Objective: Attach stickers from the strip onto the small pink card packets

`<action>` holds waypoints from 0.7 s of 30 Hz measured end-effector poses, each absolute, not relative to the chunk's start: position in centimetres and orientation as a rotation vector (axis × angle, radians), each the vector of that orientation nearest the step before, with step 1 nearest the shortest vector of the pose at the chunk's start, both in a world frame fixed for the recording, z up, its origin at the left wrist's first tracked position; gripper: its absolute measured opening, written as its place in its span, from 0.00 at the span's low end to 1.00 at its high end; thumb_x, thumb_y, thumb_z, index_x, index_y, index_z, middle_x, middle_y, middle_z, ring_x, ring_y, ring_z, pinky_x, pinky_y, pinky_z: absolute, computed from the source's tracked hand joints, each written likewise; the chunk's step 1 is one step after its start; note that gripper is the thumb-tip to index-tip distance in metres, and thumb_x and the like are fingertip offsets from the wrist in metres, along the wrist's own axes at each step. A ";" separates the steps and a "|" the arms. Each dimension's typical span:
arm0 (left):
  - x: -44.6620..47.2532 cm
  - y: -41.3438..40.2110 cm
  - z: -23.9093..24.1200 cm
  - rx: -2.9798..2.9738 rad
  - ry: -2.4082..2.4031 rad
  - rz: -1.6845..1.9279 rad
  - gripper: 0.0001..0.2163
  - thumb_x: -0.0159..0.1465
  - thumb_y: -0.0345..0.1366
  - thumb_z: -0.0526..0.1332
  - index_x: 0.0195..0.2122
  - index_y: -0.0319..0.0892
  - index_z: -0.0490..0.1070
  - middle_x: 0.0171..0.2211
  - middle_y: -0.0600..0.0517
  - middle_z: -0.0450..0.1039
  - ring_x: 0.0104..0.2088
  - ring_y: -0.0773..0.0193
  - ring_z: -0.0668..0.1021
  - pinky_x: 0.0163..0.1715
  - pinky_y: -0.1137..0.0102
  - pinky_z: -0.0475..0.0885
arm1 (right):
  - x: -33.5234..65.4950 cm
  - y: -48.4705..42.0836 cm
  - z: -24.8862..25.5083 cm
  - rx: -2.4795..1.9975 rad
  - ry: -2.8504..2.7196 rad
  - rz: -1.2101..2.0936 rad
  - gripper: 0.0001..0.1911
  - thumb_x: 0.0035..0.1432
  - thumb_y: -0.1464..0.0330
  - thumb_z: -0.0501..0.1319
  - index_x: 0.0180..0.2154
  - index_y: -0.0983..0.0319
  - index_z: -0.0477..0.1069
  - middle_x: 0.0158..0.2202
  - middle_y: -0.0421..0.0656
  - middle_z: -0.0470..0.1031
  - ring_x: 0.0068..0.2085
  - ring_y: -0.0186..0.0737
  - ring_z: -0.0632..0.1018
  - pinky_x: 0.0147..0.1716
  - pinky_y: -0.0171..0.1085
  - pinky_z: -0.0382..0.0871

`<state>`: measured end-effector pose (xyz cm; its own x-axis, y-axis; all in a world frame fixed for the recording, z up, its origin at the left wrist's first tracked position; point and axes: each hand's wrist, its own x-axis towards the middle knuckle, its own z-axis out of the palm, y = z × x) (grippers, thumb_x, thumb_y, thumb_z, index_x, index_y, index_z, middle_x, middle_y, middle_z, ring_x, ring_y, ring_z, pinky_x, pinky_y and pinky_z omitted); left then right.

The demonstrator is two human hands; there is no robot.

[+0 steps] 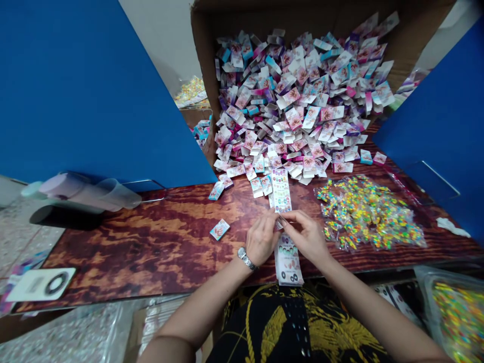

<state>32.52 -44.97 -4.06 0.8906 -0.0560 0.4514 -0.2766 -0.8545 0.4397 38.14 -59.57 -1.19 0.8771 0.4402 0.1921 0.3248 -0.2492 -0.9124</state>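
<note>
My left hand (261, 237), with a wristwatch on its wrist, and my right hand (307, 233) meet at the table's near edge. Their fingertips pinch together on a small item I cannot make out, just over a stack of printed sticker sheets (289, 262). A long sticker sheet (281, 190) lies flat right beyond the fingers. A big heap of small folded printed cards (295, 101) spills from a cardboard box (204, 55) at the back. One stray card (220, 229) lies left of my left hand.
Clear bags of colourful small pieces (368, 214) lie to the right on the wooden table (151, 242). Blue partitions (75, 85) stand on both sides. A pink and grey device (81, 194) sits at the far left, a white card (40, 285) near the left corner.
</note>
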 end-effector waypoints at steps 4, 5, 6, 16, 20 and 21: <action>32.4 -45.2 -4.3 2.566 -0.190 0.619 0.23 0.61 0.29 0.56 0.57 0.35 0.55 0.49 0.41 0.70 0.50 0.58 0.73 0.49 0.66 0.71 | 38.3 -59.6 -1.0 -1.829 -0.556 0.215 0.08 0.58 0.67 0.58 0.38 0.60 0.74 0.37 0.42 0.75 0.39 0.38 0.76 0.40 0.38 0.70; 32.3 -45.2 -4.3 2.568 -0.183 0.610 0.23 0.61 0.30 0.56 0.57 0.36 0.55 0.49 0.41 0.70 0.50 0.58 0.73 0.48 0.66 0.71 | 38.4 -59.5 -1.2 -1.799 -0.517 0.249 0.08 0.58 0.66 0.58 0.38 0.60 0.73 0.37 0.42 0.76 0.39 0.38 0.76 0.40 0.38 0.71; 32.3 -45.2 -4.4 2.567 -0.178 0.599 0.24 0.61 0.31 0.56 0.58 0.36 0.54 0.49 0.41 0.70 0.49 0.58 0.74 0.48 0.66 0.71 | 38.5 -59.5 -1.4 -1.769 -0.474 0.278 0.09 0.58 0.66 0.58 0.39 0.60 0.73 0.37 0.43 0.76 0.38 0.38 0.76 0.40 0.38 0.71; 32.2 -45.3 -5.0 2.607 -0.169 0.623 0.29 0.61 0.31 0.55 0.63 0.35 0.47 0.54 0.39 0.67 0.53 0.56 0.71 0.51 0.64 0.69 | 38.4 -58.8 -2.0 -1.878 -0.435 0.188 0.07 0.54 0.70 0.59 0.35 0.60 0.74 0.35 0.42 0.75 0.36 0.38 0.77 0.38 0.37 0.71; 32.1 -45.3 -5.3 2.614 -0.143 0.637 0.30 0.62 0.32 0.55 0.64 0.34 0.45 0.52 0.39 0.68 0.53 0.56 0.71 0.50 0.64 0.69 | 38.4 -58.7 -1.8 -1.904 -0.450 0.151 0.07 0.53 0.72 0.58 0.34 0.60 0.74 0.34 0.42 0.74 0.36 0.37 0.76 0.37 0.36 0.71; 32.1 -45.4 -5.3 2.613 -0.130 0.634 0.29 0.63 0.33 0.54 0.64 0.34 0.45 0.52 0.39 0.68 0.53 0.57 0.71 0.50 0.64 0.70 | 38.4 -58.7 -1.7 -1.912 -0.457 0.154 0.07 0.53 0.73 0.58 0.34 0.61 0.74 0.34 0.42 0.74 0.36 0.38 0.76 0.37 0.36 0.71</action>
